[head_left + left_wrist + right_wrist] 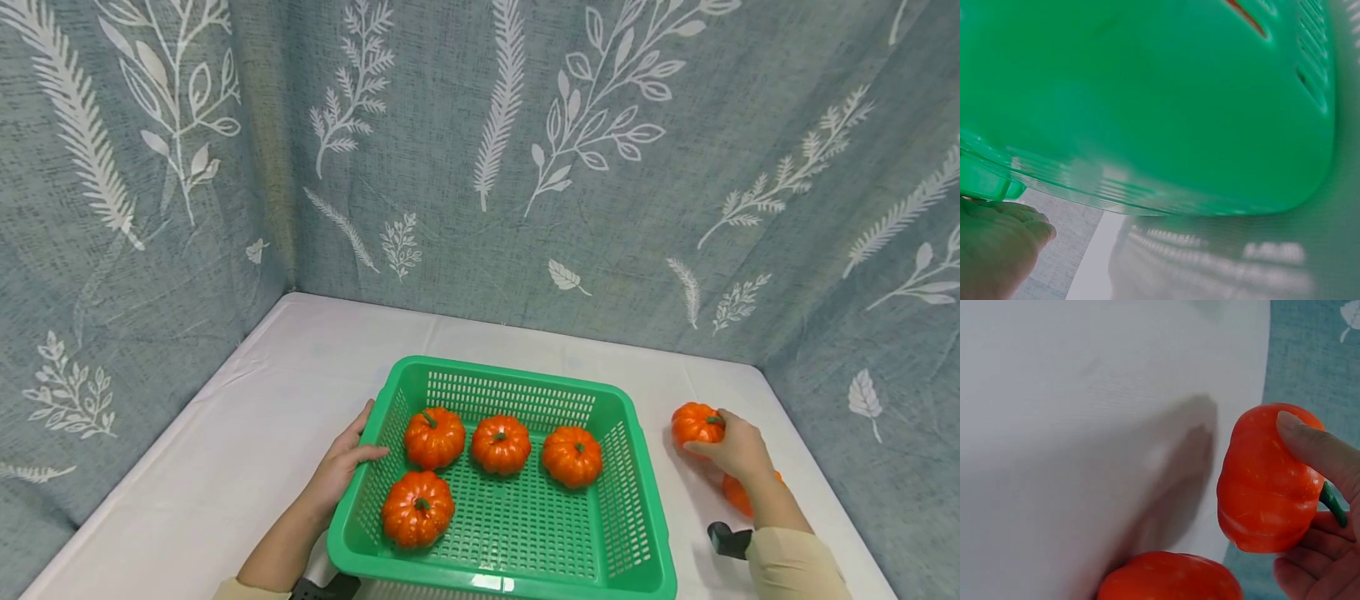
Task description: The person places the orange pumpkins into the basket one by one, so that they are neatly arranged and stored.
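A green plastic basket [495,575] with slotted walls holds several small orange pumpkins [502,445] with green stems, grouped along its far and left sides. My left hand [347,458] grips the basket's left rim, thumb over the inside edge and fingers along the outer wall. To the right of the basket, my right hand [738,448] holds another pumpkin [1269,481] between thumb and fingers, its stem toward the palm. The right wrist view shows this pumpkin raised above the tabletop, its shadow beside it. Below the hand lies one more pumpkin [1169,578], partly hidden by the wrist in the head view.
A white cloth [225,433] covers the table. Blue-grey curtains [450,242] with white leaf prints stand along the back and both sides. A dark wrist-camera piece [727,540] juts out beside the right sleeve.
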The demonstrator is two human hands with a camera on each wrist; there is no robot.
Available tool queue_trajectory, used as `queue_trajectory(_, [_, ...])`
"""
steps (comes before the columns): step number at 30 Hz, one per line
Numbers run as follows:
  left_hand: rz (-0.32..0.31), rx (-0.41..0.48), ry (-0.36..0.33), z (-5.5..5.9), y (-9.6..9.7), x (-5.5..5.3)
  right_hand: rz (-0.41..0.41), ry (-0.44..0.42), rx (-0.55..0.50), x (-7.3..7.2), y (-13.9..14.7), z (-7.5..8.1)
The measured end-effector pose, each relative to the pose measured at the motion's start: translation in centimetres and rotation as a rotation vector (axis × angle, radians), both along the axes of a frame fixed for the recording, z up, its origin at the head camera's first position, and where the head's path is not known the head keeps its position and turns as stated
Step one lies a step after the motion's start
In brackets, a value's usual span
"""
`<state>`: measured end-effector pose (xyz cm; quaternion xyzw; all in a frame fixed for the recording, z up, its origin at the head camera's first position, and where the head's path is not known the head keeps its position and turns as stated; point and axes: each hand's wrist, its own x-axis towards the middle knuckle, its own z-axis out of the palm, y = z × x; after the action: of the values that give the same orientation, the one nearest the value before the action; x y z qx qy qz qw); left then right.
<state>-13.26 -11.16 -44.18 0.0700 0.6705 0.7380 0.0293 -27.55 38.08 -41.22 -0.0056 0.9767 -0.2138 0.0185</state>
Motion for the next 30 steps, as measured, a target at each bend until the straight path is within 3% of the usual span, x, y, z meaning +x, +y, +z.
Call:
queue_trajectory(11, [0.001,0.022,-0.006,0.1,0.0,0.1,0.034,0.028,-0.029,0.1,-1.3,2.1])
queue_trajectory(30, [-0.004,0.009,0.012,-0.2,0.0,0.1,0.216,0.236,0.02,0.9,-5.1,5.5])
